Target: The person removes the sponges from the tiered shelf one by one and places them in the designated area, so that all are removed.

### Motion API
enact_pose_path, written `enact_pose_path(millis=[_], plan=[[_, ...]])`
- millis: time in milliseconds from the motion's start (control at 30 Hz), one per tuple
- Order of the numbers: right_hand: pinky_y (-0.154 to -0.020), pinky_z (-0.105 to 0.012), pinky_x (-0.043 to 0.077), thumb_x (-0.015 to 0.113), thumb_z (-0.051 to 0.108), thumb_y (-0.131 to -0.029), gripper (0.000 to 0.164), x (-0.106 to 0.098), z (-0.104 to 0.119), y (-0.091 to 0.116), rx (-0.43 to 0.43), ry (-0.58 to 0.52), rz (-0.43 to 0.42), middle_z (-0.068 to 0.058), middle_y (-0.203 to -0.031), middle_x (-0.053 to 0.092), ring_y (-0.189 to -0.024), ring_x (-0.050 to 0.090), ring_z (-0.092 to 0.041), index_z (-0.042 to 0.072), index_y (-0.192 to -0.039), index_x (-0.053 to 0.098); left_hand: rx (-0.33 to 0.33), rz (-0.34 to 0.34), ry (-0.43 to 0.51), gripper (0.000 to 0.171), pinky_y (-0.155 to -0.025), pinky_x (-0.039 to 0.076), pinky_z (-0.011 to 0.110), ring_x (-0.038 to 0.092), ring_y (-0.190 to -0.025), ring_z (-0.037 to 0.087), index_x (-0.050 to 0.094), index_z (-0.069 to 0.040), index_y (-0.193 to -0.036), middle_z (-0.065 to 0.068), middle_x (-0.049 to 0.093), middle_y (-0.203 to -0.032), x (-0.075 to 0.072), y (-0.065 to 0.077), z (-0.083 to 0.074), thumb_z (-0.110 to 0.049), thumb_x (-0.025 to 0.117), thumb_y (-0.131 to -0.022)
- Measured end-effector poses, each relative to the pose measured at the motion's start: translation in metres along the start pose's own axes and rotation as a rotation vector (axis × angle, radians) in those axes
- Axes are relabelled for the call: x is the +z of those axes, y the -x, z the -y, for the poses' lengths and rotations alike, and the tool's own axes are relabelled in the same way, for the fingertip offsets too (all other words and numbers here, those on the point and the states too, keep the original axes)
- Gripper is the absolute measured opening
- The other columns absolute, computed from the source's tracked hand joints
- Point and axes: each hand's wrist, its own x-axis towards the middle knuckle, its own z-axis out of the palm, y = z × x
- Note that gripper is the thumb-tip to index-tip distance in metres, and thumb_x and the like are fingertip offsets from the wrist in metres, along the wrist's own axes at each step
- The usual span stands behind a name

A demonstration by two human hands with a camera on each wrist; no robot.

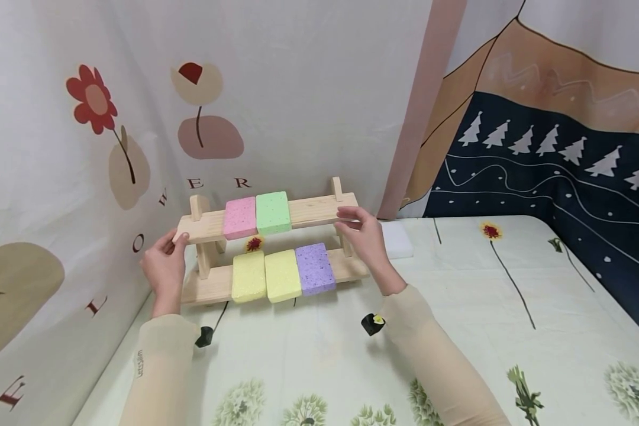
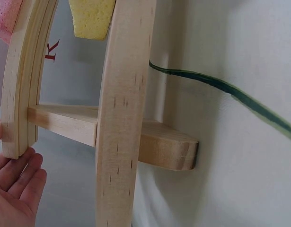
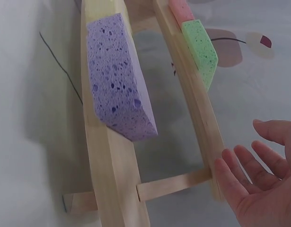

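A two-tier wooden rack [image 1: 314,212] stands against the cloth backdrop. On its upper board lie a pink sponge [image 1: 239,218] and a green sponge [image 1: 273,213], side by side. The lower board [image 1: 207,287] carries two yellow sponges [image 1: 248,278] and a purple sponge [image 1: 315,269] in a row. My left hand [image 1: 165,266] pinches the upper board's left end, thumb on top and fingers beneath, as the left wrist view also shows. At the right end of that board my right hand [image 1: 366,238] has its fingers loosely extended, fingertips right at the wood, holding nothing.
A white block [image 1: 397,239] lies on the table behind my right hand. Flower-printed cloth [image 1: 458,284] covers the table. Hanging cloth [image 1: 309,89] rises close behind and to the left of the rack, and a dark patterned cloth [image 1: 511,177] borders the right.
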Motion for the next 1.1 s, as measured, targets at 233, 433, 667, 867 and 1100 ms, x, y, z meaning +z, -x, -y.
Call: enact_pose_path(millis=[233, 433, 667, 867, 1100], plan=[[-0.099, -0.036, 0.056, 0.07, 0.006, -0.091, 0.036, 0.008, 0.002, -0.001, -0.008, -0.002, 0.035, -0.016, -0.126, 0.069, -0.115, 0.069, -0.031, 0.0, -0.126, 0.064, 0.004, 0.0, 0.008, 0.048, -0.106, 0.05, 0.038, 0.064, -0.123, 0.025, 0.06, -0.016, -0.139, 0.009, 0.064, -0.134, 0.0, -0.001, 0.0, -0.043, 0.059, -0.098], [-0.1, -0.037, 0.056, 0.069, 0.004, -0.092, 0.035, 0.016, 0.005, -0.006, -0.034, -0.017, 0.046, -0.018, -0.126, 0.068, -0.115, 0.068, -0.033, -0.003, -0.125, 0.063, 0.0, 0.004, 0.006, 0.05, -0.104, 0.052, 0.04, 0.064, -0.124, 0.025, 0.059, -0.017, -0.14, 0.009, 0.063, -0.136, 0.0, -0.002, 0.001, -0.045, 0.058, -0.098], [-0.097, -0.035, 0.057, 0.071, 0.004, -0.09, 0.034, 0.027, 0.01, -0.009, -0.039, -0.008, 0.037, -0.019, -0.123, 0.07, -0.111, 0.07, -0.033, -0.002, -0.123, 0.066, 0.007, 0.002, 0.008, 0.049, -0.103, 0.052, 0.04, 0.064, -0.123, 0.025, 0.059, -0.016, -0.139, 0.009, 0.064, -0.135, -0.001, -0.001, 0.002, -0.044, 0.059, -0.098], [-0.096, -0.034, 0.057, 0.071, 0.007, -0.091, 0.035, 0.036, 0.013, -0.013, -0.034, 0.013, 0.05, -0.018, -0.121, 0.07, -0.108, 0.07, -0.033, -0.001, -0.124, 0.065, 0.007, 0.001, 0.008, 0.049, -0.103, 0.052, 0.039, 0.064, -0.123, 0.025, 0.059, -0.017, -0.139, 0.009, 0.064, -0.135, 0.0, -0.001, 0.001, -0.044, 0.059, -0.098], [-0.096, -0.034, 0.057, 0.071, 0.011, -0.092, 0.034, 0.047, 0.016, -0.015, -0.011, 0.007, 0.081, -0.015, -0.122, 0.071, -0.107, 0.071, -0.031, 0.001, -0.124, 0.065, 0.008, -0.007, 0.005, 0.049, -0.103, 0.052, 0.04, 0.065, -0.123, 0.025, 0.059, -0.017, -0.139, 0.009, 0.064, -0.135, 0.0, -0.001, 0.001, -0.043, 0.059, -0.098]])
